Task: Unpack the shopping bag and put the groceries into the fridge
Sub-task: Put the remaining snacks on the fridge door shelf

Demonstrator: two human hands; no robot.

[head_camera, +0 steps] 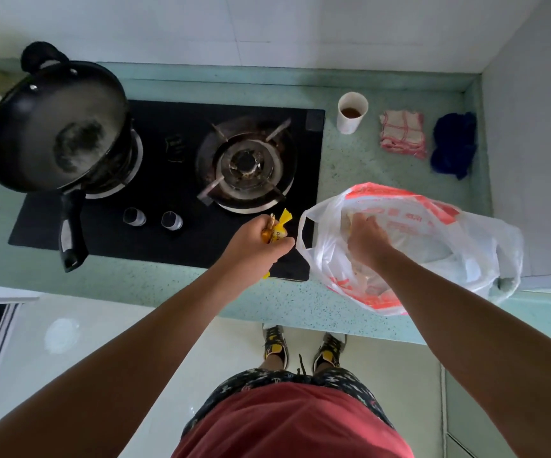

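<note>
Plastic shopping bag sat at the counter's front edge; the right hand inside, grip unclear, might drag it off. Left hand clutched a yellow packet.

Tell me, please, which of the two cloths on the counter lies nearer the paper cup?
The folded pink-checked cloth, right beside the paper cup; the dark blue cloth lies farther off, by the wall.

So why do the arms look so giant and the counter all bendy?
In the head view, the wide-angle lens stretches the arms near the edges and curves the counter. The shopping bag looks smeared by motion blur, and a pale glare spot shines on the floor.
</note>
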